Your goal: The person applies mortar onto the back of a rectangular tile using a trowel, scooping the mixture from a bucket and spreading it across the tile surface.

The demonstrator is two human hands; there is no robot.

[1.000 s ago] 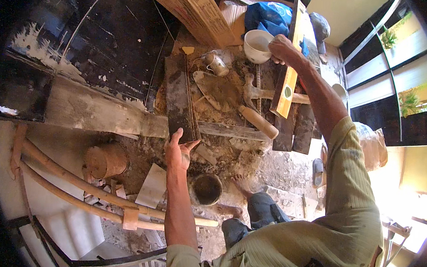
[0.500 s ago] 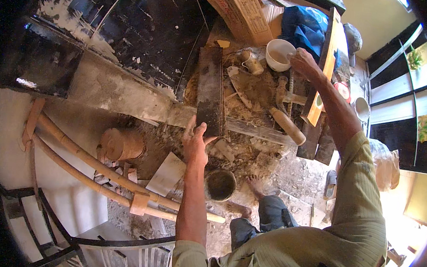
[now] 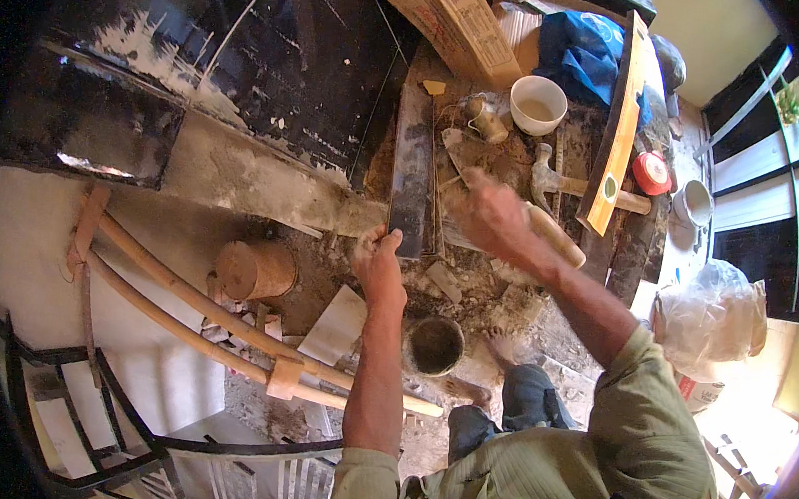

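Black, flat and rectangular, a long strip lies left of a wooden-handled metal trowel, its near end pinched by my left hand's thumb and fingers, while my right hand blurs over the trowel, fingers impossible to tell.

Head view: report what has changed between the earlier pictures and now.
The right hand has left the rim of the white bowl and swung toward the person and to the left, over the trowel; it is blurred, so any grip there cannot be told. The left hand stays at the near end of the dark slab. Bowl, hammer and yellow level lie as before.
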